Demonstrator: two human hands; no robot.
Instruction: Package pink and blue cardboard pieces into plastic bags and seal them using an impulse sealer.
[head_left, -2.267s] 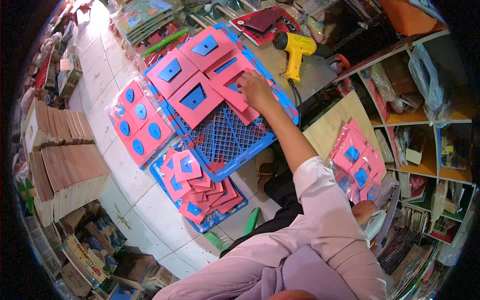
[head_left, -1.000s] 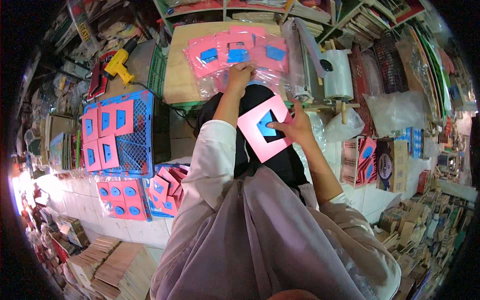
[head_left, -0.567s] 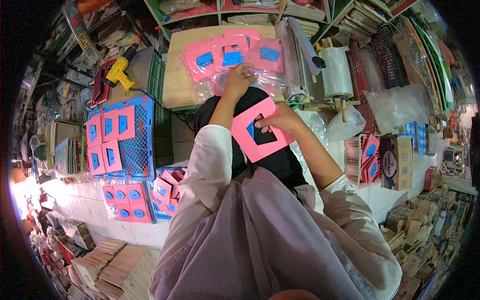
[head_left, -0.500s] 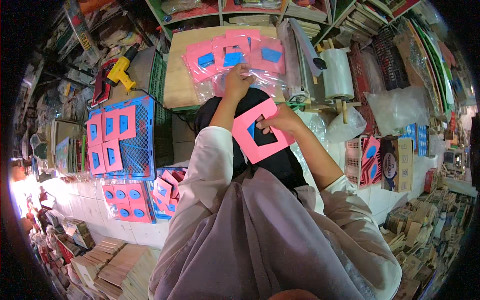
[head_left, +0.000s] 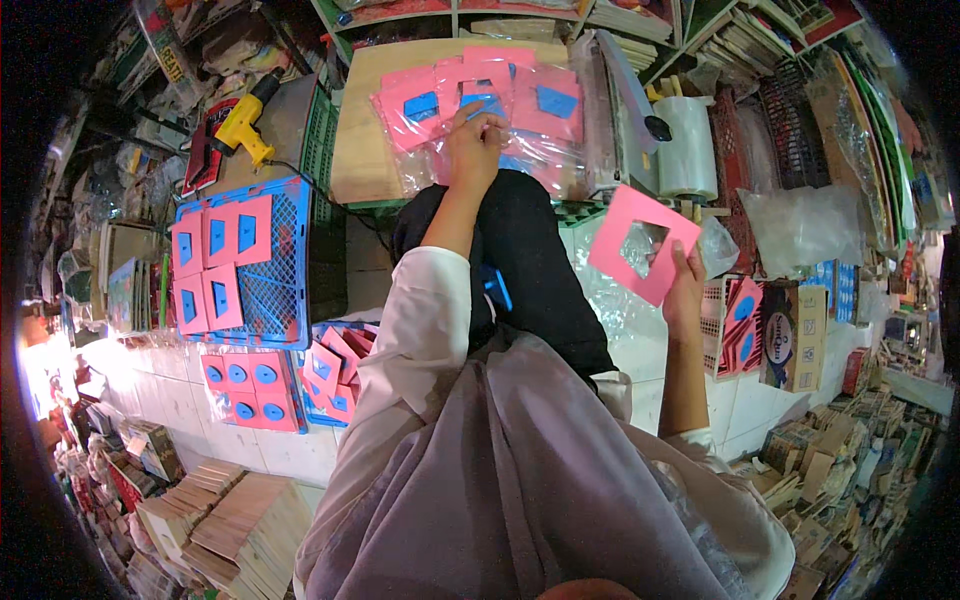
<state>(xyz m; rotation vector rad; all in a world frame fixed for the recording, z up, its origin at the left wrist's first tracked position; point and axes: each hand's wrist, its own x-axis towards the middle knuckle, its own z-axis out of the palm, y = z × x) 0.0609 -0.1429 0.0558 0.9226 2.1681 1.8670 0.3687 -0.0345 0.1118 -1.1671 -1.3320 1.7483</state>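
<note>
My right hand (head_left: 684,290) grips a pink square frame (head_left: 622,232) by its edge, off to the right of my knees. The frame has an angular cut-out through its middle. My left hand (head_left: 474,148) is over the pink boards in clear plastic on the wooden table, its fingers loosely bent and apart, with no held thing visible. Closest to its fingertips is a blue trapezoid piece (head_left: 484,103) in one of these boards. Pink boards with blue trapezoids (head_left: 420,106) lie on either side. On my dark-clothed lap, a small blue piece (head_left: 497,287) rests between my legs.
A blue crate (head_left: 272,300) at left carries several pink boards, with a yellow drill (head_left: 245,120) beyond it. More pink boards with blue ovals (head_left: 265,375) lie below. A plastic roll (head_left: 686,150) stands right of the table (head_left: 365,165); a cardboard box (head_left: 808,335) sits at right.
My right hand has carried the pink frame from above my lap out to the right. The blue piece on my lap is now uncovered. My left hand stays over the boards.
</note>
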